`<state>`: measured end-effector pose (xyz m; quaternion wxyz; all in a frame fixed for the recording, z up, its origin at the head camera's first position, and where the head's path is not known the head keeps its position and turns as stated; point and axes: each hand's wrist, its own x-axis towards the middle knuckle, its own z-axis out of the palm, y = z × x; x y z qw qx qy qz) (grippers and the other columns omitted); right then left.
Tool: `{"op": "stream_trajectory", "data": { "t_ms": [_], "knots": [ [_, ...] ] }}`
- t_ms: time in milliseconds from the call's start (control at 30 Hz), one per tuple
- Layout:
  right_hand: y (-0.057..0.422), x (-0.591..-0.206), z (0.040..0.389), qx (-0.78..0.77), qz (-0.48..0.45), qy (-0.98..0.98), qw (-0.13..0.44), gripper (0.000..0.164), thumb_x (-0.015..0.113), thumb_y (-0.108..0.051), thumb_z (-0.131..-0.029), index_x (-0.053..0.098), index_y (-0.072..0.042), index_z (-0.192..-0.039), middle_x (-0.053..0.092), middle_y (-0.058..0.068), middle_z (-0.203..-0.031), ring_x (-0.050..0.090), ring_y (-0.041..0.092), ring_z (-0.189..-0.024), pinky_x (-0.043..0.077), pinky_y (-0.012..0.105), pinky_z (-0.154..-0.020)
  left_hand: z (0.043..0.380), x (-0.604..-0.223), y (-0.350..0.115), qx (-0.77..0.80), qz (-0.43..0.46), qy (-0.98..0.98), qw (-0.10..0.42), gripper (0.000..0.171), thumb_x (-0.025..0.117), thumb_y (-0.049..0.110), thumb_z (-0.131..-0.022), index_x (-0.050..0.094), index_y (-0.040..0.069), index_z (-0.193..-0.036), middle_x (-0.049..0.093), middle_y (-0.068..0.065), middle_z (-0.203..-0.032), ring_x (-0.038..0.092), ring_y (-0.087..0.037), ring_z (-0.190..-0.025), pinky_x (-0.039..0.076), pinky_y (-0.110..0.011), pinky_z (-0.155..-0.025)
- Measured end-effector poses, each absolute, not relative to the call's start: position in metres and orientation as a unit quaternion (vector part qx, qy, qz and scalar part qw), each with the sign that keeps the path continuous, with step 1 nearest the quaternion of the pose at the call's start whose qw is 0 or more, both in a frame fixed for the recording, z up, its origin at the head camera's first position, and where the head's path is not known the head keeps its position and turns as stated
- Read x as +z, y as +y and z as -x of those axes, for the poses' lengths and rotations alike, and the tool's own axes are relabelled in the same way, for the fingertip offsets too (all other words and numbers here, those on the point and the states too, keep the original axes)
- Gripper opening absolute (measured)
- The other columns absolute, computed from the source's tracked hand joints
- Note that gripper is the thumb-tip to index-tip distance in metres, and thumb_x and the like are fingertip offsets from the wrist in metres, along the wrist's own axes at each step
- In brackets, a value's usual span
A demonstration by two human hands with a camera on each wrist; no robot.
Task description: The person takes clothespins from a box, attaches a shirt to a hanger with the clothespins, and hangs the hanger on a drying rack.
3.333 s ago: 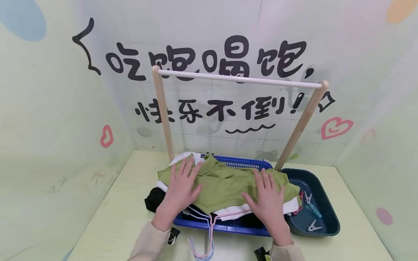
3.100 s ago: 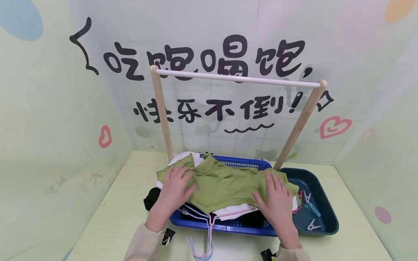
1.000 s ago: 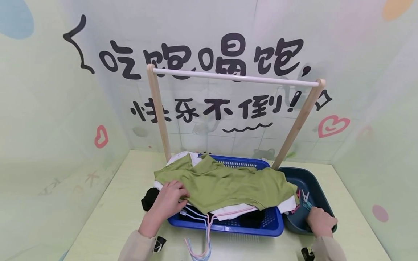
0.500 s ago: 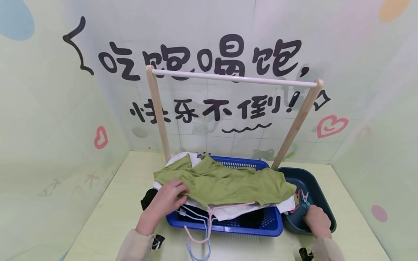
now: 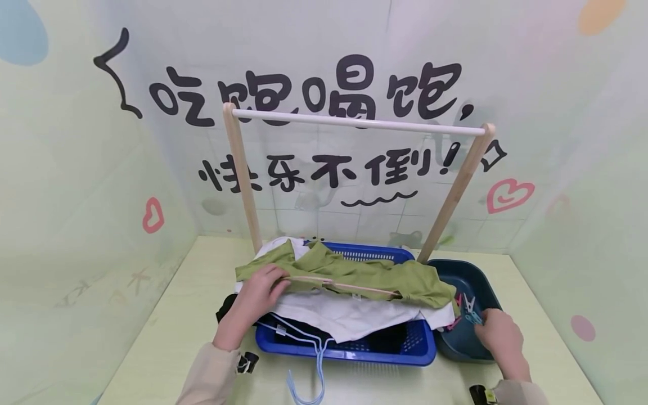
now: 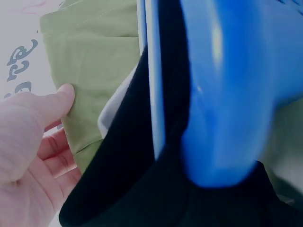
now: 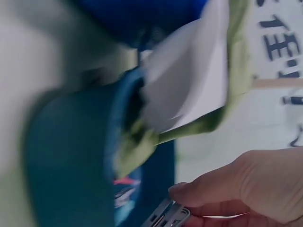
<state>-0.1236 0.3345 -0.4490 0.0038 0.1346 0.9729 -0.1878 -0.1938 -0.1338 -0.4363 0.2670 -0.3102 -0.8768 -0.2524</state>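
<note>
My left hand pinches the left part of a green shirt. In the left wrist view its thumb is on the front of the green cloth, the fingers behind. A pink hanger shows at the shirt's raised near edge; its hook is out of sight. Beneath lies a white garment, then black cloth with pale blue hangers. Over the right side of a dark teal bin, my right hand pinches a grey clothespin, seen in the right wrist view.
The garments lie over a blue basket. Behind it stands a rack with wooden posts and a white bar. Several clothespins lie in the bin. A printed curtain closes the back of the table.
My right hand left the green shirt, went right to the bin and took a clothespin. The left hand raised the shirt's near edge, and the pink hanger's hook swung out of sight.
</note>
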Motion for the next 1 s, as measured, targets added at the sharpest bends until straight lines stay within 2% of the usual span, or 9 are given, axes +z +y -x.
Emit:
{"op": "stream_trajectory", "data": {
  "t_ms": [167, 267, 333, 433, 533, 633, 767, 1000],
  "knots": [
    [0.320, -0.420, 0.116, -0.211, -0.096, 0.972, -0.049, 0.028, 0.064, -0.008, -0.080, 0.062, 0.013, -0.097, 0.057, 0.009, -0.068, 0.047, 0.020, -0.057, 0.035, 0.031, -0.045, 0.200, -0.433, -0.131, -0.264, 0.295, -0.879, 0.265, 0.010, 0.073, 0.002, -0.078, 0.066, 0.001, -0.085, 0.063, -0.008, -0.082, 0.062, -0.024, -0.076, 0.052, -0.037, -0.067],
    [0.309, -0.403, 0.112, -0.228, -0.054, 0.966, -0.106, 0.028, 0.068, -0.007, -0.080, 0.063, 0.013, -0.099, 0.059, 0.009, -0.071, 0.052, 0.022, -0.060, 0.038, 0.030, -0.049, 0.204, -0.430, -0.130, -0.272, 0.294, -0.875, 0.271, 0.009, 0.072, 0.000, -0.078, 0.066, 0.001, -0.084, 0.064, -0.009, -0.082, 0.062, -0.025, -0.075, 0.052, -0.037, -0.067],
    [0.299, -0.392, 0.110, -0.243, -0.015, 0.956, -0.162, 0.027, 0.071, -0.003, -0.078, 0.064, 0.012, -0.100, 0.060, 0.010, -0.076, 0.056, 0.022, -0.063, 0.044, 0.028, -0.052, 0.207, -0.428, -0.129, -0.279, 0.299, -0.869, 0.280, 0.009, 0.072, -0.001, -0.078, 0.066, -0.001, -0.084, 0.064, -0.010, -0.082, 0.063, -0.025, -0.075, 0.053, -0.037, -0.067],
    [0.280, -0.380, 0.110, -0.278, 0.065, 0.925, -0.252, 0.032, 0.074, 0.008, -0.072, 0.065, 0.010, -0.102, 0.061, 0.012, -0.081, 0.059, 0.014, -0.069, 0.048, 0.017, -0.059, 0.210, -0.423, -0.127, -0.282, 0.307, -0.860, 0.294, 0.009, 0.072, -0.002, -0.077, 0.065, -0.001, -0.083, 0.064, -0.010, -0.080, 0.062, -0.025, -0.072, 0.053, -0.036, -0.065],
    [0.259, -0.368, 0.113, -0.328, 0.148, 0.881, -0.306, 0.041, 0.074, 0.016, -0.066, 0.065, 0.008, -0.106, 0.062, 0.013, -0.086, 0.058, 0.000, -0.076, 0.046, 0.006, -0.066, 0.212, -0.420, -0.126, -0.278, 0.308, -0.858, 0.302, 0.009, 0.072, -0.001, -0.078, 0.065, -0.001, -0.081, 0.063, -0.010, -0.079, 0.061, -0.024, -0.071, 0.052, -0.036, -0.063],
    [0.236, -0.357, 0.118, -0.376, 0.211, 0.847, -0.312, 0.044, 0.072, 0.020, -0.066, 0.064, 0.007, -0.107, 0.064, 0.014, -0.094, 0.058, -0.003, -0.085, 0.046, 0.006, -0.074, 0.213, -0.417, -0.126, -0.274, 0.302, -0.863, 0.299, 0.008, 0.072, 0.000, -0.078, 0.065, 0.000, -0.081, 0.063, -0.009, -0.079, 0.061, -0.023, -0.071, 0.051, -0.036, -0.063],
    [0.206, -0.348, 0.126, -0.416, 0.262, 0.817, -0.302, 0.042, 0.071, 0.020, -0.068, 0.064, 0.005, -0.107, 0.064, 0.012, -0.099, 0.060, 0.005, -0.089, 0.047, 0.011, -0.079, 0.212, -0.415, -0.126, -0.277, 0.295, -0.867, 0.291, 0.008, 0.072, 0.001, -0.078, 0.066, -0.001, -0.083, 0.064, -0.009, -0.081, 0.062, -0.024, -0.073, 0.052, -0.036, -0.066],
    [0.162, -0.346, 0.141, -0.472, 0.309, 0.770, -0.299, 0.038, 0.072, 0.016, -0.069, 0.067, 0.001, -0.104, 0.067, 0.011, -0.097, 0.060, 0.017, -0.087, 0.047, 0.016, -0.075, 0.212, -0.414, -0.125, -0.284, 0.296, -0.865, 0.290, 0.008, 0.073, 0.001, -0.078, 0.066, -0.001, -0.082, 0.065, -0.009, -0.080, 0.062, -0.024, -0.073, 0.052, -0.036, -0.066]
  ]
}}
